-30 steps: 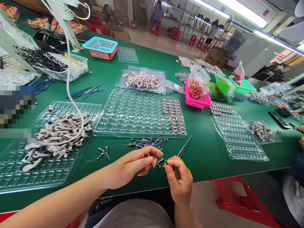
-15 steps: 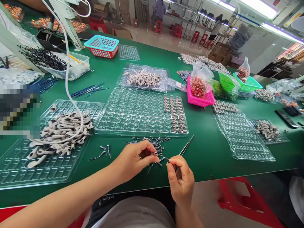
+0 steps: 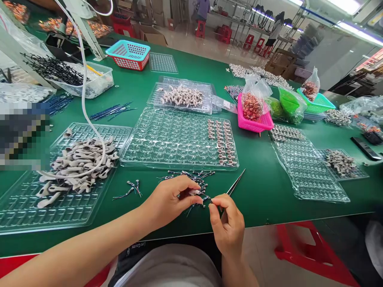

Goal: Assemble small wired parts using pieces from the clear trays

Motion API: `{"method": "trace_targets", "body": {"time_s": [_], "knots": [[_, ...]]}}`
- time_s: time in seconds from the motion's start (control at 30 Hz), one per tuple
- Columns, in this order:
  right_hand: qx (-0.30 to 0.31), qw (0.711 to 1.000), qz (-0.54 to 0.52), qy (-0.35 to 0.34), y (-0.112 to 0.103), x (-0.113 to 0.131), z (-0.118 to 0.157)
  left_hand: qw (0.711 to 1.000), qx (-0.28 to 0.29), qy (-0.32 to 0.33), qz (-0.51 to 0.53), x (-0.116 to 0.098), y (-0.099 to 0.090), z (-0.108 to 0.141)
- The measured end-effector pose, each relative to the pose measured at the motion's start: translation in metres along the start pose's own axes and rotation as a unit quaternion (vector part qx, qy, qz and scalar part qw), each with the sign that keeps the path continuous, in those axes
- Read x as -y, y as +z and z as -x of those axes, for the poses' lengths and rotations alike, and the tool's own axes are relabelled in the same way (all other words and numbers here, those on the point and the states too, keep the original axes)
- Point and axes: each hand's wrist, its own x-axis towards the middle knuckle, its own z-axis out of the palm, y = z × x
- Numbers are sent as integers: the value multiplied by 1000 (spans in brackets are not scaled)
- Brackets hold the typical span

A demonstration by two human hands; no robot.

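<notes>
My left hand (image 3: 173, 197) pinches a small whitish piece (image 3: 194, 192) between thumb and fingertips, over a pile of dark wired parts (image 3: 206, 173). Close to its right, my right hand (image 3: 228, 219) grips a thin dark wire end (image 3: 210, 200) at the fingertips. Tweezers (image 3: 236, 181) stick out up and to the right from behind that hand; whether its fingers also hold them is hidden. Beyond the hands lies a clear tray (image 3: 167, 137) with rows of small round-ended pieces (image 3: 222, 139) at its right side. A few wired parts (image 3: 131, 189) lie apart to the left.
A heap of whitish shells (image 3: 82, 163) rests on trays at the left, crossed by a white cable (image 3: 85, 95). Farther back are more shells (image 3: 181, 96) and a pink basket (image 3: 254, 121). Another tray (image 3: 311, 163) lies right. A red stool (image 3: 314, 247) stands below the table edge.
The whitish piece in my left hand has turned, so its long side now shows instead of its dark opening. Both hands stay nearly in place; the view has shifted slightly.
</notes>
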Motion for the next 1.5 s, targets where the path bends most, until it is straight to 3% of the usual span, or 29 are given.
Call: {"method": "trace_targets", "body": {"time_s": [0.1, 0.33, 0.67, 0.97, 1.3, 1.5], "knots": [[2, 1000, 15, 0, 0, 1, -1, 1000, -4, 15, -21, 1, 1, 1], [19, 999, 32, 4, 1, 2, -3, 985, -39, 126, -107, 8, 4, 2], [69, 997, 10, 22, 1, 4, -8, 959, -10, 221, -178, 8, 4, 2], [79, 997, 17, 17, 2, 6, -11, 952, 46, 230, -198, 7, 3, 2], [68, 997, -26, 21, 2, 3, -8, 958, 53, 221, -172, 6, 6, 2], [27, 1000, 5, 13, 4, 2, -6, 983, 55, 166, -61, 6, 4, 5]]}}
